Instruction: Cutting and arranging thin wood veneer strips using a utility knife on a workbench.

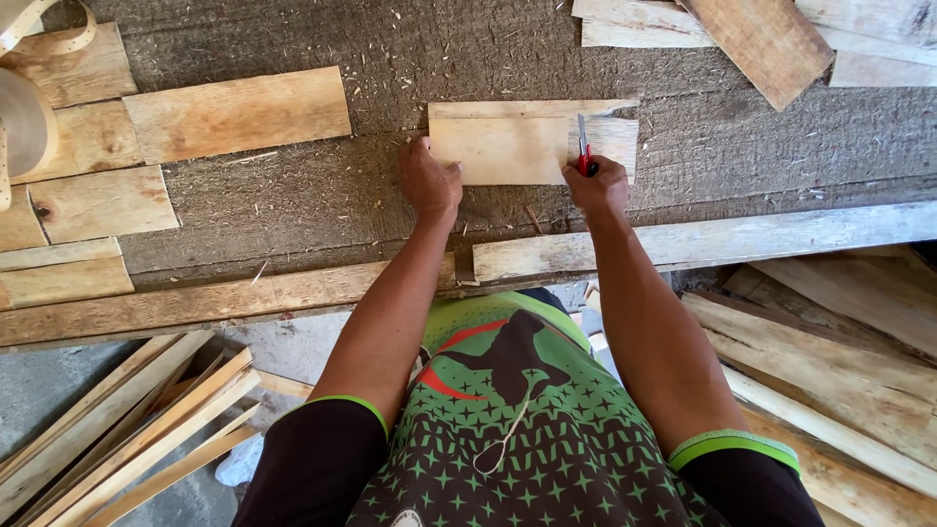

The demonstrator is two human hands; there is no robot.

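Nearest, loose pale slats (pixel 127 439) lie stacked below the surface (pixel 293 195), which is coarse, grey and littered with chips. On it, the left hand (pixel 429 183) presses flat, fingers released, on the edge of a smooth rectangular wood panel (pixel 498 146). The right hand (pixel 597 187) is clenched around a red-handled knife (pixel 584 148), blade on the panel. Judged step: scoring a line; a steady pull seems required. Beyond lie rough planks (pixel 761 39).

no packages, labels, signs or screens show anywhere in this view.
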